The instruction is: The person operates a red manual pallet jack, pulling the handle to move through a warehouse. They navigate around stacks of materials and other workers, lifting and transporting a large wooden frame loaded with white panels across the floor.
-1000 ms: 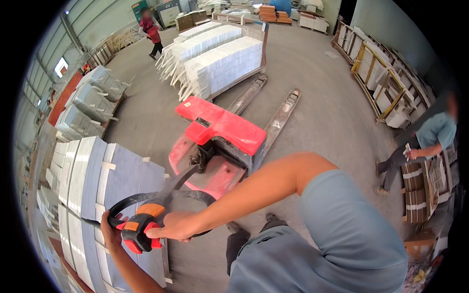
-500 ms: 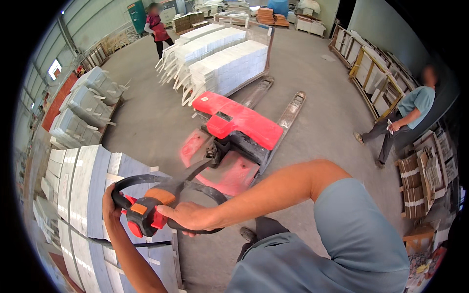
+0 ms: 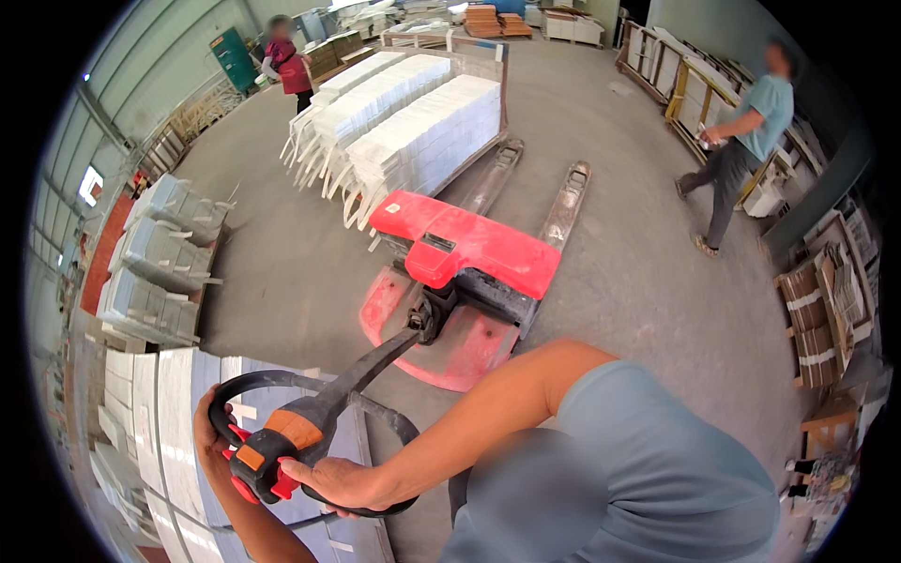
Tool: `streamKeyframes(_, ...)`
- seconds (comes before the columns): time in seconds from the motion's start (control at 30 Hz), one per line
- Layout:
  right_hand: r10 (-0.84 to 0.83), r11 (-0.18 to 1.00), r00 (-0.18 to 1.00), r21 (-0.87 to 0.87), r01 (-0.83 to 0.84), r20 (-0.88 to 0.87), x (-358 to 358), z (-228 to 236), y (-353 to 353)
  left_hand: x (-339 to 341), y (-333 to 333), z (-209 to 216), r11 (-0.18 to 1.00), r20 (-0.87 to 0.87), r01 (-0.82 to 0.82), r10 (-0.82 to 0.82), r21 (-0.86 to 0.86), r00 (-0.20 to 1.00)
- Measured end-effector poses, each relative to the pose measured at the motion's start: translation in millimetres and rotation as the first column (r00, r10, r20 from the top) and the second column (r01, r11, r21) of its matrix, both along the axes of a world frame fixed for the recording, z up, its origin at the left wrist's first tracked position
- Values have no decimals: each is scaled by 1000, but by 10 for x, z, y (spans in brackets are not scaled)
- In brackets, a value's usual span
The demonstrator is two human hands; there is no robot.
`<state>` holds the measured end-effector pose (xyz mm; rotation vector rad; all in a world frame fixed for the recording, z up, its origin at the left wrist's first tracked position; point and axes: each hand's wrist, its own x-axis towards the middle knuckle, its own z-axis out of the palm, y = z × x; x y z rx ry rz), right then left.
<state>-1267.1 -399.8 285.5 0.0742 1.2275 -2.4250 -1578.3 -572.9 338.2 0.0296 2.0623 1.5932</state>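
Note:
Both my hands are on the looped control handle [image 3: 298, 427] of a red electric pallet truck [image 3: 469, 242]. My left hand [image 3: 210, 427] wraps the left side of the black loop, its fingers partly hidden behind it. My right hand [image 3: 340, 482] closes round the lower right part, its thumb against a red control on the handle's head. A dark shaft [image 3: 371, 364] runs from the handle to the truck's dusty red base. The two forks [image 3: 563, 211] point away from me, with nothing on them.
Bundled white slabs [image 3: 422, 131] stand on a rack left of the forks. Stacked slabs [image 3: 174, 403] lie close at my left, more [image 3: 169, 235] beyond. A person in light blue [image 3: 765, 113] is at the right, another in dark red [image 3: 286, 66] far left. Frames [image 3: 699, 103] line the right wall.
My view has shifted, and the handle with both hands sits lower, its shaft showing longer. The person in light blue has walked farther away along the right side. My grip stays the same.

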Motion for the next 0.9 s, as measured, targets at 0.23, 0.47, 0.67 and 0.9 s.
streamKeyframes(0.23,-138,986,990,88,139,-17,-720,44,-281,-895,138,-128,998,20,51,-51,28,998)
streamKeyframes(0.47,-212,946,976,241,218,-50,-1299,-398,-690,-1536,138,-609,971,61,227,-231,67,971)
streamKeyframes(0.67,-428,786,883,404,468,-191,-2401,-232,-994,-3144,224,-756,952,92,304,-305,23,948)
streamKeyframes(0.9,-585,790,809,266,553,55,-3032,-288,500,-3865,2196,-1056,905,82,419,-425,79,902)
